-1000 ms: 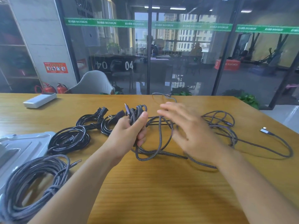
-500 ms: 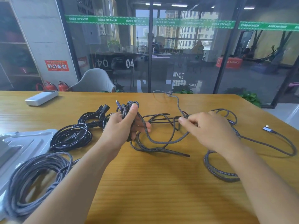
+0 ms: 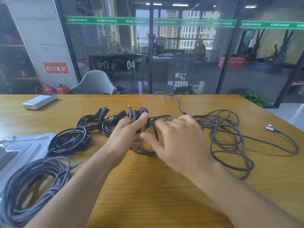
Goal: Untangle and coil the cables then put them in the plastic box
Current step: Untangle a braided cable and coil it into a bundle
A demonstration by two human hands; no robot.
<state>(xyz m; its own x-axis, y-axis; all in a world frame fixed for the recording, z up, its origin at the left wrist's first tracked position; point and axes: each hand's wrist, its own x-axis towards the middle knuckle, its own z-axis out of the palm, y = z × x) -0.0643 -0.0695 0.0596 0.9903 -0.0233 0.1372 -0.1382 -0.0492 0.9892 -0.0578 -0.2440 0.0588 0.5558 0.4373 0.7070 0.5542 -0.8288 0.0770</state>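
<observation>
Grey braided cable (image 3: pixel 227 142) sprawls in loose, crossing loops over the right half of the wooden worktop (image 3: pixel 148 186), its angled plug (image 3: pixel 269 128) lying apart near the right edge. I see my left hand (image 3: pixel 128 135) curled tightly around a small bundle of finished turns (image 3: pixel 139 116) of that cable, thumb pressed on top, a plug tip (image 3: pixel 129 109) poking up beside it; I judge the bundle is held raised so each new loop can be laid onto it. My right hand (image 3: pixel 177 142) sits just beside the left, fingers spread, but it is smeared by motion and I cannot tell whether it pinches a strand. To the left lie two black power cables (image 3: pixel 70 140), already coiled, and a large grey coil (image 3: pixel 32 181) at the lower left, parked close to the plastic box (image 3: pixel 24 145), probably for easy loading. The box is cut off by the left edge, so I cannot make out its inside. A white block (image 3: pixel 39 101) rests at the far left.
</observation>
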